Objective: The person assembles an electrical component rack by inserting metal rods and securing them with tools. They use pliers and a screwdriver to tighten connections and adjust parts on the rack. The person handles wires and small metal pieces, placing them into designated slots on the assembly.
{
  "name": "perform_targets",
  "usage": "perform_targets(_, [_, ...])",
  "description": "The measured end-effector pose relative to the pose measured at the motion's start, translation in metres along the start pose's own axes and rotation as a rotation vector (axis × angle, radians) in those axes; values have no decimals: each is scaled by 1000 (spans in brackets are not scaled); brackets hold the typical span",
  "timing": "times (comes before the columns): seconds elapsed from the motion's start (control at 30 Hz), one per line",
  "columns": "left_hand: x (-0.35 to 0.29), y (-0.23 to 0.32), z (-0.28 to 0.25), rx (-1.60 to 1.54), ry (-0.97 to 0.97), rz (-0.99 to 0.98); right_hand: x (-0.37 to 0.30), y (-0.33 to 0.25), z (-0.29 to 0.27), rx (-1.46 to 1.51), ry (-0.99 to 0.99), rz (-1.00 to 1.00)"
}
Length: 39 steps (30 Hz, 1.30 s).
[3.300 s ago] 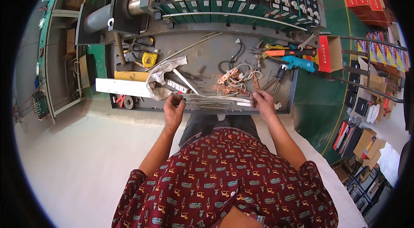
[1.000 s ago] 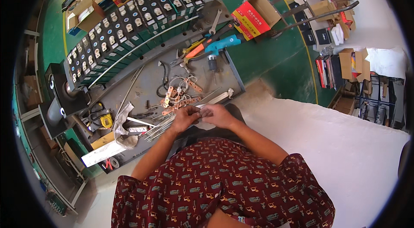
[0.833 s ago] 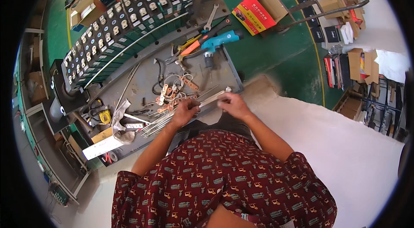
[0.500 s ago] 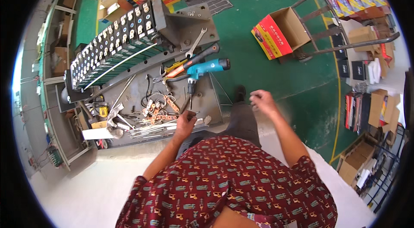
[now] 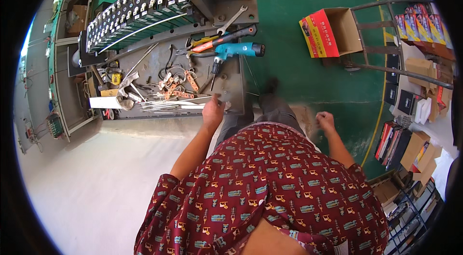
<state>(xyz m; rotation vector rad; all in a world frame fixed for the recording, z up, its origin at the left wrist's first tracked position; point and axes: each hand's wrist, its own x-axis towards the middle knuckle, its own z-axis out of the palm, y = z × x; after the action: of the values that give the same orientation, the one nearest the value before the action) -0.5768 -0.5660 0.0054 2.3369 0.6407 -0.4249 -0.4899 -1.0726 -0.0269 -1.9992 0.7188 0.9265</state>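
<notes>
My left hand (image 5: 212,112) is at the near edge of the metal workbench (image 5: 231,64), its fingers curled in; whatever they may hold is hidden. Just beyond it lie a teal cordless drill (image 5: 236,51) with a long bit and several thin metal rods (image 5: 166,105). My right hand (image 5: 326,121) hangs over the floor to the right, fingers closed, touching nothing around it. A combination wrench (image 5: 232,20), an orange-and-black handled tool (image 5: 212,43) and copper-coloured connector strips (image 5: 173,86) rest on the bench.
A long row of black battery cells (image 5: 140,9) with terminals stands in a metal frame across the bench's back. A yellow tape measure (image 5: 115,78) lies at left. On the right are an open red-and-yellow carton (image 5: 320,33), a cart with a tubular frame (image 5: 386,68) and stacked boxes (image 5: 422,28).
The view has shifted, with the bench sitting higher in it. My left hand has drawn back from beside the drill bit toward me. My right hand has lowered toward my body and its fingers have curled in.
</notes>
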Motion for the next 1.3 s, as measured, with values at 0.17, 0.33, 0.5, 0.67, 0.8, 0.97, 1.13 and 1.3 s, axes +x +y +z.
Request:
perform_targets(0.17, [-3,13,24,330,-91,24,-27,-8,1,-16,-150,31])
perform_targets(0.33, [3,38,25,284,-92,-91,2,-37,-18,-108,-163,18])
perform_targets(0.5, [-10,42,31,213,73,-329,97,-95,-55,-194,-267,-80])
perform_targets(0.67, [-9,90,37,92,317,-528,177,-186,-125,-9,-249,-119])
perform_targets(0.8, [34,172,25,-35,387,-580,216,-218,-199,43,-146,-115])
perform_targets(0.97, [95,259,21,-179,479,-421,248,-242,-243,48,-88,-111])
perform_targets(1.13, [139,314,7,-287,403,-324,267,-273,-220,69,-161,-139])
perform_targets(1.3, [179,331,-8,-413,417,-247,269,-322,-182,-149,-319,-182])
